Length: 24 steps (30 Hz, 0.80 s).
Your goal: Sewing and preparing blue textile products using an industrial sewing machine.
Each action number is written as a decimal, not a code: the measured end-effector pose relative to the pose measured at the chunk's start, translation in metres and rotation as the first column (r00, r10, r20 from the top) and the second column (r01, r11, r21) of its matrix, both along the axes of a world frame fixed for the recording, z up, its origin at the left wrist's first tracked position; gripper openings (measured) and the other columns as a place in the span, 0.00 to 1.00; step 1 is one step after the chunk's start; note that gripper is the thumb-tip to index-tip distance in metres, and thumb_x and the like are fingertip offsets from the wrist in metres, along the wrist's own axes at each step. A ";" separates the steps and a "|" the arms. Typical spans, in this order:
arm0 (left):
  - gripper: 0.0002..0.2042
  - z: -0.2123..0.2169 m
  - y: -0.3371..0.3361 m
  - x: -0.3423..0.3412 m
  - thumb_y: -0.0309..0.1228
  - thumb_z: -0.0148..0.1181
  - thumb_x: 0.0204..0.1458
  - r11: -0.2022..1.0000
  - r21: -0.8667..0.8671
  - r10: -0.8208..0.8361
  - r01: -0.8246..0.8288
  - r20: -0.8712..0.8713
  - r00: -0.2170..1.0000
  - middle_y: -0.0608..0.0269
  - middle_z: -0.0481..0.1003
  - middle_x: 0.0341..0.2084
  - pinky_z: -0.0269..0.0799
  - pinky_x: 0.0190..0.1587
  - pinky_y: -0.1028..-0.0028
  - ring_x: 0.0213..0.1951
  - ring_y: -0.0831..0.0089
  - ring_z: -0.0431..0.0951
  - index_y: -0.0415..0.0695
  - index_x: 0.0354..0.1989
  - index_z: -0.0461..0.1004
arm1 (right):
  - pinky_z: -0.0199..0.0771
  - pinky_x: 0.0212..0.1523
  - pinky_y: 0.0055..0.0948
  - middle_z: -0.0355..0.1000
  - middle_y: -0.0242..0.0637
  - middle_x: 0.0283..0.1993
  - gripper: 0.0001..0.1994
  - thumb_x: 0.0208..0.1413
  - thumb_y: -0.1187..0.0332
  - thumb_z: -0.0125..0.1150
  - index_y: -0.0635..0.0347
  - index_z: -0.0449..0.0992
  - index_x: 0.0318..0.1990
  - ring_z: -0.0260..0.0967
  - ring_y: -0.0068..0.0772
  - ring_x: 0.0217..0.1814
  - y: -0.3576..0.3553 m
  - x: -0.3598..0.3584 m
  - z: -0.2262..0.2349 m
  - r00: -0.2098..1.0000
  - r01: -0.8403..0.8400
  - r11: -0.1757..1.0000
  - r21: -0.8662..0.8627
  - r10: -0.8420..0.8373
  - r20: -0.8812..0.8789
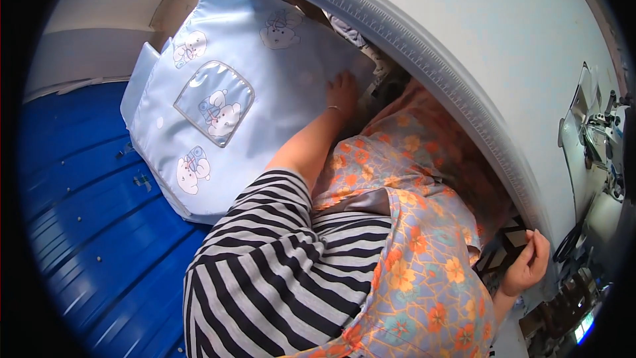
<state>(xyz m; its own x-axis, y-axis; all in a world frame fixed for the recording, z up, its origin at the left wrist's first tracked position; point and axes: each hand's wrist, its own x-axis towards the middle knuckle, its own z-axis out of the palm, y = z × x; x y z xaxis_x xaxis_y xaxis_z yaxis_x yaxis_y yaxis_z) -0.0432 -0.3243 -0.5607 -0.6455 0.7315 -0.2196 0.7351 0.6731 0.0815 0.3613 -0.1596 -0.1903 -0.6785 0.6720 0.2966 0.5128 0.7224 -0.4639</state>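
Note:
A large light blue padded fabric piece [265, 159] with printed white bears spreads across the upper left. Sewn onto it is a clear window patch [187, 95] with a grey border. My left hand [342, 98] lies against its right side, fingers bent onto the cloth and bunching it slightly; the fingertips are partly hidden. Far to the right, away from the fabric, my right hand [527, 266] is raised by the table's edge. Its fingers are curled in toward the thumb, with nothing visible in them.
A white table [503, 53] curves along the upper right, with a clear ruler [391, 30] along its edge. Sewing machine parts [604, 139] stand at the far right. Below the fabric at left is a ribbed blue surface [79, 245]. A floral apron [424, 278] covers my lap.

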 end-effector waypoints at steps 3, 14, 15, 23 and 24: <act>0.16 0.009 -0.020 -0.023 0.34 0.52 0.58 0.988 0.022 0.144 -0.154 0.248 0.958 0.42 0.72 0.53 0.70 0.55 0.53 0.54 0.46 0.73 0.40 0.50 0.73 | 0.76 0.43 0.30 0.74 0.47 0.40 0.10 0.61 0.86 0.51 0.72 0.75 0.47 0.73 0.37 0.40 0.005 0.004 0.009 0.995 0.028 0.999 -0.038 -0.031 -0.090; 0.15 0.144 -0.175 -0.108 0.35 0.51 0.63 -0.140 0.712 0.476 -0.688 0.658 0.584 0.57 0.78 0.31 0.72 0.42 0.67 0.34 0.68 0.76 0.34 0.38 0.78 | 0.78 0.41 0.29 0.76 0.44 0.38 0.09 0.60 0.86 0.53 0.70 0.75 0.45 0.75 0.35 0.37 0.052 0.002 -0.047 0.942 -0.107 0.982 -0.155 0.050 -0.332; 0.15 0.182 -0.187 -0.116 0.35 0.51 0.63 -0.274 0.715 0.459 -0.643 0.685 0.566 0.57 0.78 0.32 0.72 0.42 0.68 0.34 0.68 0.77 0.34 0.39 0.78 | 0.78 0.40 0.29 0.76 0.44 0.38 0.09 0.59 0.87 0.53 0.69 0.76 0.44 0.75 0.35 0.37 0.055 -0.003 -0.046 0.942 -0.152 0.975 -0.161 0.093 -0.324; 0.15 0.467 -0.091 -0.108 0.35 0.53 0.61 -0.231 0.972 0.652 0.034 0.129 0.747 0.55 0.78 0.36 0.77 0.41 0.69 0.37 0.66 0.80 0.33 0.39 0.78 | 0.77 0.35 0.28 0.77 0.42 0.34 0.09 0.56 0.87 0.55 0.66 0.77 0.40 0.76 0.34 0.32 0.061 0.004 -0.072 0.889 -0.165 0.977 -0.138 0.087 -0.449; 0.15 0.488 -0.060 -0.104 0.35 0.53 0.60 -0.281 0.955 0.563 0.099 0.081 0.823 0.54 0.78 0.36 0.78 0.41 0.68 0.37 0.65 0.80 0.33 0.39 0.77 | 0.77 0.36 0.28 0.77 0.41 0.33 0.09 0.56 0.86 0.56 0.66 0.77 0.40 0.76 0.33 0.33 0.057 0.006 -0.077 0.881 -0.137 0.978 -0.157 0.048 -0.470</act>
